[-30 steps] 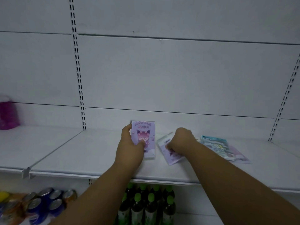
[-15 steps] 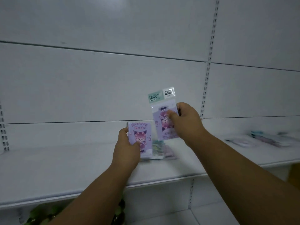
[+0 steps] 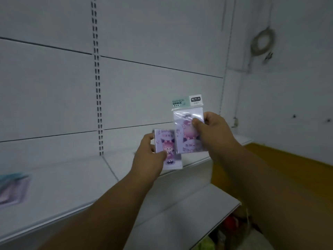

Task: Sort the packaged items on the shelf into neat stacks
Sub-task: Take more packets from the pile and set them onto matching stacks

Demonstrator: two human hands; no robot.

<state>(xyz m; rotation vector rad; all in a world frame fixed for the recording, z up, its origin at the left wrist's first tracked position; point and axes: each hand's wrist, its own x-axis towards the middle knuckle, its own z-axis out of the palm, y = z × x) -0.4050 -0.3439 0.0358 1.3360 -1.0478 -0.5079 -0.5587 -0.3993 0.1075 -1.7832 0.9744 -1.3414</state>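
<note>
My left hand [image 3: 149, 156] grips a purple packaged item with a cartoon girl on it [image 3: 166, 148], held upright above the white shelf [image 3: 72, 186]. My right hand [image 3: 210, 130] pinches a second purple packet [image 3: 187, 127] with a mint-green header card, raised slightly higher and overlapping the right edge of the first. A blurred pile of more packets [image 3: 12, 188] lies on the shelf at the far left.
White back panels and a slotted upright [image 3: 97, 87] stand behind the shelf. A lower white shelf [image 3: 189, 210] juts out beneath, with colourful goods under it at the bottom right. A yellow-brown surface [image 3: 288, 168] lies to the right, and a coiled cable [image 3: 263, 42] hangs on the wall.
The view has swung right along the shelf. Both hands still hold their packets, and the right packet has come closer to the left one. The pile on the shelf now lies far left.
</note>
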